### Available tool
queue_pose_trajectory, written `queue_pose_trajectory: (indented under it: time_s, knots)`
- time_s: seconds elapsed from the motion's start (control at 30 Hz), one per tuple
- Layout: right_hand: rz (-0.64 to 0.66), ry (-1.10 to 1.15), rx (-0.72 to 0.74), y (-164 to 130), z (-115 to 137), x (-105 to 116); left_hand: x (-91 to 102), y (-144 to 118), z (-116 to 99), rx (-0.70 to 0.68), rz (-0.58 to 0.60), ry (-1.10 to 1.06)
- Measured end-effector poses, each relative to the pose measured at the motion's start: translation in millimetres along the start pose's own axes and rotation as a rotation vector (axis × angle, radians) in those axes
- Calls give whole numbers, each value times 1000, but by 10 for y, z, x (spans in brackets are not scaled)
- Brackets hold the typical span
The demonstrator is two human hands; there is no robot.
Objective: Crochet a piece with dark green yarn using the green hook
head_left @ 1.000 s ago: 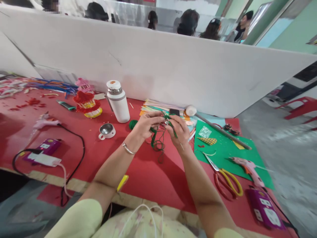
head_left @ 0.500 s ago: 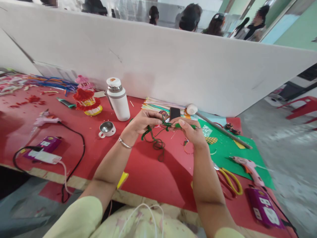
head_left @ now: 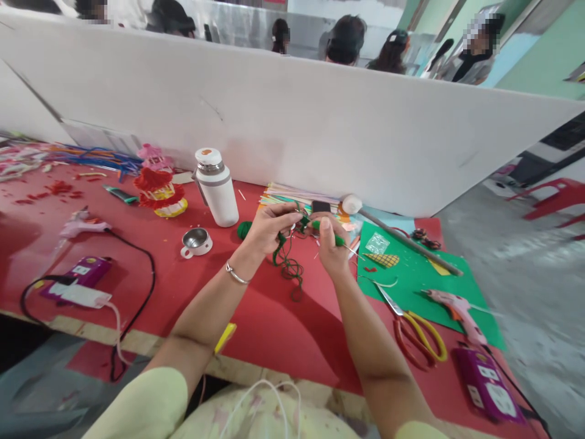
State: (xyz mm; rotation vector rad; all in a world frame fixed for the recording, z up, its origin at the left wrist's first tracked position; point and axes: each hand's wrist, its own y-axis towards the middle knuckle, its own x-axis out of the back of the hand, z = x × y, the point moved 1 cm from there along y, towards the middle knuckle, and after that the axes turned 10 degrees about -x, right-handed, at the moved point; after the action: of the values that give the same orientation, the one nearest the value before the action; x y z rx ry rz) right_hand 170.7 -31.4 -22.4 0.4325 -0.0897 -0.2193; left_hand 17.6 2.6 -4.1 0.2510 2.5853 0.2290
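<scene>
My left hand (head_left: 270, 227) is closed, pinching a small dark green piece of crochet (head_left: 301, 224) between thumb and fingers. My right hand (head_left: 331, 244) is closed around the green handle of a crochet hook (head_left: 339, 240); its thin metal shaft sticks out to the lower right. The hook's other end meets the crochet, and its tip is too small to make out. Loose green yarn (head_left: 291, 269) hangs in tangled loops below my left hand onto the red table (head_left: 283, 329). A green yarn ball (head_left: 244, 230) lies just left of my left wrist.
A white thermos (head_left: 218, 189) and a metal-lined cup (head_left: 196, 241) stand to the left, near a red and yellow craft piece (head_left: 159, 194). On the right lie scissors (head_left: 418, 335), a pink glue gun (head_left: 459, 311) and a purple power strip (head_left: 488, 384). A white partition (head_left: 283, 110) stands behind.
My right hand has moved left and turned, so the hook now slants down to the right. The yarn ball has come into clearer view beside my left wrist.
</scene>
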Motion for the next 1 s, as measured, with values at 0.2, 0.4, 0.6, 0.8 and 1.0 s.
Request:
queue_pose_trajectory:
  time_s: [0.2, 0.4, 0.6, 0.8, 1.0]
  knots:
    - [107, -125, 126, 20, 4, 53, -71, -26, 1, -197, -77, 116]
    - [116, -247, 266, 20, 103, 132, -109, -65, 68, -263, -78, 191]
    - [-4, -410, 405, -53, -14, 54, -165, -86, 114, -235, -155, 112]
    - [-31, -453, 504, -59, -142, 95, -150, -87, 33, -6, -110, -118]
    - [31, -377, 516, 81, -159, 236, -5, -34, -48, 146, 39, -142]
